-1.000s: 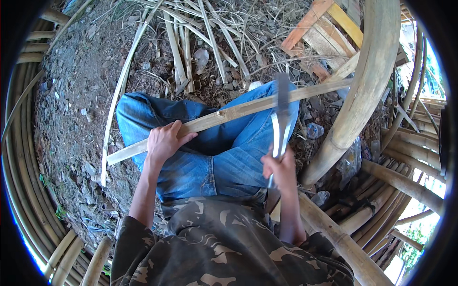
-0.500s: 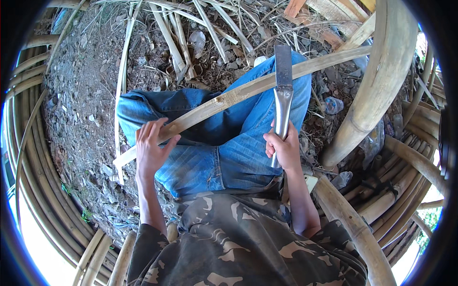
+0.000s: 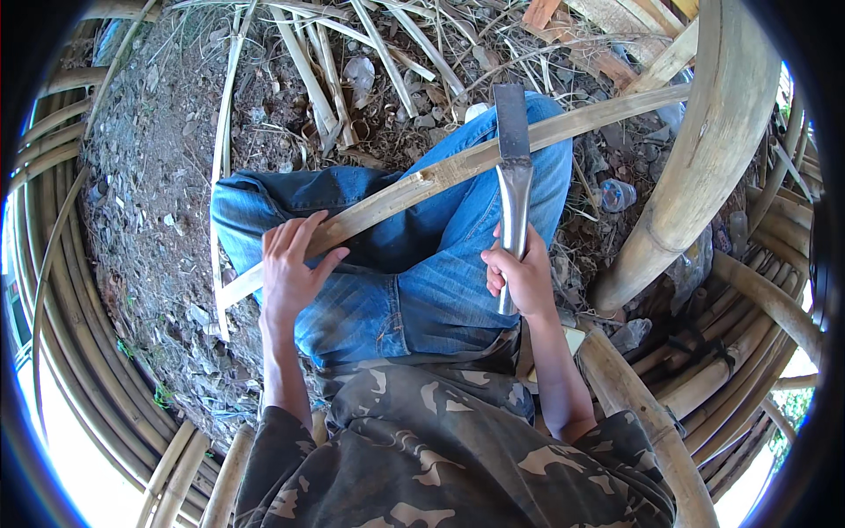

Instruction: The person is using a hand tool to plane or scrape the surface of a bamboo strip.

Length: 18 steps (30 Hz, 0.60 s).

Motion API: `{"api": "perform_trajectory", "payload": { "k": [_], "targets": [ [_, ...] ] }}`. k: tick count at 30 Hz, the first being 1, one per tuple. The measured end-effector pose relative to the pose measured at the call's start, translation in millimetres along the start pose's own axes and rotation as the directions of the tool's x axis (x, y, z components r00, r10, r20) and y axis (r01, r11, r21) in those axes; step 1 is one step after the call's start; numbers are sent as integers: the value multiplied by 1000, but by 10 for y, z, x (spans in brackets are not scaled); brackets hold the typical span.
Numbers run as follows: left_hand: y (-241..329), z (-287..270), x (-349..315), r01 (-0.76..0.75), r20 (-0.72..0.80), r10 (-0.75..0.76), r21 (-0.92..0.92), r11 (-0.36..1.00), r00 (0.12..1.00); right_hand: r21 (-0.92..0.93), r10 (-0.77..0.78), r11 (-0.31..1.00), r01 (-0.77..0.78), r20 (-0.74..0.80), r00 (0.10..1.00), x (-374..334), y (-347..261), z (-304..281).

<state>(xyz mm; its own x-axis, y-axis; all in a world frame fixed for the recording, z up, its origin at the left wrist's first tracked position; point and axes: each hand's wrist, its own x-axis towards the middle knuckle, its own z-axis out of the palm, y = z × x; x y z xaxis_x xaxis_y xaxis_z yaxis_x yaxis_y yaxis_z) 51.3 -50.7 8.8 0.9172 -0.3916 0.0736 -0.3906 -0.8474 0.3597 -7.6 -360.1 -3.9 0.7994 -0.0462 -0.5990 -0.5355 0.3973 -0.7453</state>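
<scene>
A long split bamboo strip [image 3: 374, 206] slants across my lap, from beside my left thigh up over my right knee to the upper right. Near its lower end my left hand [image 3: 292, 271] holds it loosely, fingers over the strip and thumb apart on the near side. My right hand [image 3: 521, 271] is closed around the shiny steel handle of a chopping knife [image 3: 511, 128]. Its dark, rectangular blade points away from me and passes above the strip, over my right thigh; whether the two touch I cannot tell.
A thick bamboo pole [image 3: 704, 158] rises close on my right. Thin bamboo slivers [image 3: 306, 75] litter the earth ahead. Stacked bamboo poles [image 3: 66, 326] curve along the left side. A crumpled plastic cup [image 3: 617, 194] lies right of my knee.
My left hand has shifted slightly right and the strip's near end has come along with it. The knife blade has swung a little to the left.
</scene>
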Motion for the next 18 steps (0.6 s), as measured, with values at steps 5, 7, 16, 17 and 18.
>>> {"api": "perform_trajectory", "payload": {
  "k": [5,7,16,17,18],
  "targets": [
    [-198,-73,-166,74,58,-75,18,997,995,-7,-15,1000,15,-1,1000,-10,-2,-7],
    [-299,-5,-230,74,104,-77,29,997,992,-12,2,1000,-2,-12,1000,-11,-15,9],
    [66,-125,-550,-175,81,179,-56,983,981,-19,9,1000,-10,-32,999,-11,5,46],
    [62,-140,-668,-267,223,279,-80,960,934,-12,16,1000,-16,-39,999,-4,20,36],
    [-112,-151,-826,-183,236,184,-26,983,954,-15,23,1000,-23,-30,999,-1,11,27]
  ]
}}
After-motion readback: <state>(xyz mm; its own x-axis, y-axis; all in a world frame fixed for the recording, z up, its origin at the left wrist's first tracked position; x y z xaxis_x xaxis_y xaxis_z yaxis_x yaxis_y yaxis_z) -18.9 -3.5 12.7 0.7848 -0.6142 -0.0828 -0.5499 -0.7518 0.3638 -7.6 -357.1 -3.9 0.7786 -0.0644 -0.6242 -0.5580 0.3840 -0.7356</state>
